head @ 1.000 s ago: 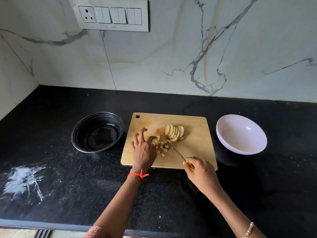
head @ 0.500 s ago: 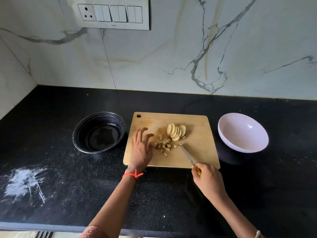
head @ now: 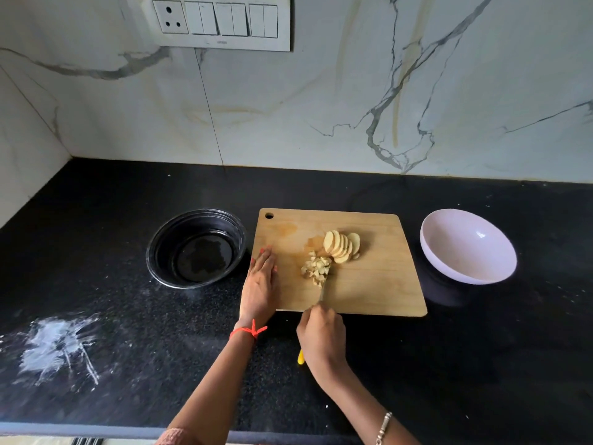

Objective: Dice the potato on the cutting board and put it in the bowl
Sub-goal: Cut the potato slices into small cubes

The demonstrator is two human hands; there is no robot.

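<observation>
A wooden cutting board (head: 378, 284) lies on the black counter. On it sits a fanned row of potato slices (head: 341, 246) and, just in front, a small heap of diced potato (head: 316, 267). My right hand (head: 322, 340) grips a knife (head: 323, 290) with a yellow handle; the blade lies against the right side of the diced heap. My left hand (head: 260, 284) rests flat, fingers together, on the board's left edge, apart from the potato. A black bowl (head: 195, 248) stands left of the board and a white bowl (head: 468, 247) right of it, both with no potato inside.
A white powdery smear (head: 56, 345) marks the counter at the front left. The marble wall with a switch panel (head: 221, 22) rises behind the counter. The counter's front edge runs just below my forearms.
My left hand has slid off the diced heap to the board's left edge and flattened. The right hand swung the knife so the blade now sits against the heap's right side.
</observation>
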